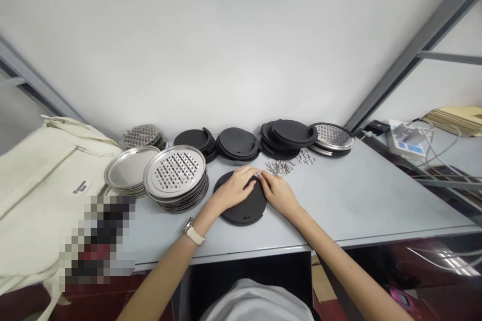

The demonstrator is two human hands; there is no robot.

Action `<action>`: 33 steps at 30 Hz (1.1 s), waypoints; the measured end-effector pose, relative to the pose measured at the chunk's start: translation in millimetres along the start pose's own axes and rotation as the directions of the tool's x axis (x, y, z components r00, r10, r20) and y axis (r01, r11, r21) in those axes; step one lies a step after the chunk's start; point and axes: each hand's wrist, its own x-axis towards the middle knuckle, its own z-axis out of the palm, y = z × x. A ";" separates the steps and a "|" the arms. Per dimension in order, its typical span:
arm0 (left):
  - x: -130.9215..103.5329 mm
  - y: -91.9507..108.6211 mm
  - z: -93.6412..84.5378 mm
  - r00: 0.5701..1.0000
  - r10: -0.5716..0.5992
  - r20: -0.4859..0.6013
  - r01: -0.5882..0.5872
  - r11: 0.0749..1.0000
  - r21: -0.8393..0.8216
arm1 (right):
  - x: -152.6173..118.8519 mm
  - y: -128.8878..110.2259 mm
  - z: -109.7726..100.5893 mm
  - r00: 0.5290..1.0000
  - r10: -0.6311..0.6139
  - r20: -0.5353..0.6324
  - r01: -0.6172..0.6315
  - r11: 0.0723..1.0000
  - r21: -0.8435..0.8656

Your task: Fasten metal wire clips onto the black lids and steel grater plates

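A black round disc (241, 208) with a small hole near its front edge lies on the table before me. My left hand (237, 188) rests over its upper part, fingers bent onto the disc with the tips at its far right edge. My right hand (278, 191) is closed at the same edge, thumb and forefinger pinched together. A tiny shiny bit shows between the fingertips of both hands; its kind is too small to tell. Just beyond the right hand lies a pile of bent metal wire hooks (279, 167), with several wire loops (306, 157) beside it.
Stacked metal grater discs (175, 173) and plain metal discs (131, 168) stand left. Black disc stacks (237, 143) line the wall, with a black-rimmed grater disc (333, 136) at their right end. A cream bag (33, 175) hangs left; a white device (406, 140) with cables sits right.
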 end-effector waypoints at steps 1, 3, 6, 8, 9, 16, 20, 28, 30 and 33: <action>0.0 -0.1 0.0 1.000 -0.001 0.000 0.001 1.000 0.000 | 0.0 0.1 0.3 1.000 0.007 -0.005 -0.007 1.000 -0.002; 0.0 -0.1 -0.1 1.000 -0.005 0.000 0.005 1.000 -0.001 | 0.2 0.1 0.7 1.000 0.018 -0.011 -0.018 1.000 -0.004; -0.2 0.1 -0.6 1.000 -0.008 0.002 0.008 1.000 -0.003 | 0.3 -0.3 0.6 1.000 0.025 -0.014 -0.025 1.000 -0.003; -0.4 0.1 -0.8 1.000 -0.011 0.005 0.011 1.000 -0.004 | 0.4 -0.6 0.4 1.000 0.026 -0.013 -0.026 1.000 -0.003; -0.6 0.1 -0.9 1.000 -0.013 0.006 0.013 1.000 -0.003 | 0.3 -0.6 0.4 1.000 0.026 -0.013 -0.026 1.000 -0.003; -1.2 -1.0 0.7 1.000 -0.010 0.008 0.010 1.000 0.024 | -0.6 2.6 3.1 0.999 0.034 -0.014 -0.034 0.999 -0.008; -1.2 -1.6 2.8 1.000 -0.020 0.021 0.018 0.998 0.062 | -1.3 3.6 4.5 0.999 0.043 -0.007 -0.043 0.999 -0.003; -3.3 3.5 1.3 0.997 -0.079 0.023 0.076 0.991 0.113 | 0.3 4.6 4.5 0.999 0.049 -0.010 -0.049 0.998 0.039; -3.7 6.0 -0.8 0.996 -0.082 0.022 0.078 0.986 0.148 | 0.5 5.7 4.2 0.999 0.052 -0.007 -0.051 0.996 0.068; -4.0 9.3 -3.6 0.996 -0.085 0.033 0.078 0.981 0.176 | -0.4 7.0 3.0 0.999 0.046 0.011 -0.047 0.995 0.088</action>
